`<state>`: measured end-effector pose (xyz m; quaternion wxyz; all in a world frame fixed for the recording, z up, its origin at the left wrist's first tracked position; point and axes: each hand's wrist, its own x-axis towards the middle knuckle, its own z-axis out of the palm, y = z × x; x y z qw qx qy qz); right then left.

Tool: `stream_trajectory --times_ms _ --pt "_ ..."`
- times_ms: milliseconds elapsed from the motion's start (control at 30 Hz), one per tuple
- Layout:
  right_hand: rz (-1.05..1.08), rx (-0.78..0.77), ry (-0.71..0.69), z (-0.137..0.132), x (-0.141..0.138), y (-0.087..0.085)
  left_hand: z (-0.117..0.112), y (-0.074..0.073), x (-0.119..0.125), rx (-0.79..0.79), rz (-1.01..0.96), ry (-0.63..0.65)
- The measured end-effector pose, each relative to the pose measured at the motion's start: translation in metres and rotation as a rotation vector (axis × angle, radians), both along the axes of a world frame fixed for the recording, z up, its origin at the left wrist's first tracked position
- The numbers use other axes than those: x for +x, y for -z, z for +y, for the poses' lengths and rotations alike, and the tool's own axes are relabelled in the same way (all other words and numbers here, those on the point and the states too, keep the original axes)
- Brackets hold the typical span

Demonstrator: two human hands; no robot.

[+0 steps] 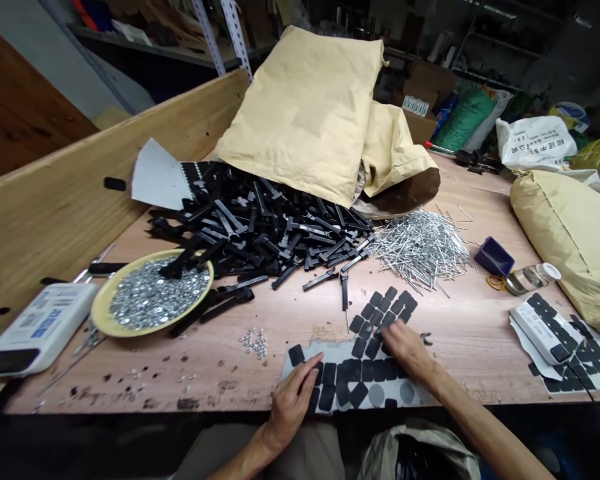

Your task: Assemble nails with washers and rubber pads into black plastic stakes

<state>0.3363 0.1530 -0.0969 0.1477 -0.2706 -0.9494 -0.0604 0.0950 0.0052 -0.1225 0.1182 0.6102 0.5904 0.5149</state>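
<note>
Black rounded pads (pixel 369 311) lie in rows on the table, and more of them sit on a pale backing sheet (pixel 391 385) at the front edge. Over the left end of this sheet is my left hand (pixel 291 403), its fingers stretched out towards the pads and nothing visible in them. My right hand (pixel 409 350) reaches down onto the rows just above the sheet. Its fingers are drawn together, with the tips touching the pads; whether they pinch one is hidden.
A yellow bowl (pixel 99 313) of small metal parts stands left, near a white box (pixel 47 327). Behind are piles of black plastic pieces (pixel 285 233) and metal pins (pixel 423 247), under a paper sack (pixel 310 113). A blue tray (pixel 493 257) and a small bottle (pixel 530 278) are right.
</note>
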Motion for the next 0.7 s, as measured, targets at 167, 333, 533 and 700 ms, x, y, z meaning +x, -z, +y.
stream_trajectory --times_ms 167,333,533,700 --pt "0.057 0.037 0.195 0.017 0.006 -0.003 0.002 0.0 0.0 0.062 0.07 -0.004" --pt "0.011 0.032 -0.054 0.012 -0.006 0.003 0.003 0.001 0.001 0.055 0.109 -0.016" --pt "-0.013 0.068 0.115 0.01 -0.003 0.006 0.0 0.002 0.001 -0.009 0.128 0.003" --pt "-0.04 0.07 0.103 0.002 -0.006 0.01 0.015 -0.01 0.005 -0.105 0.26 0.12"
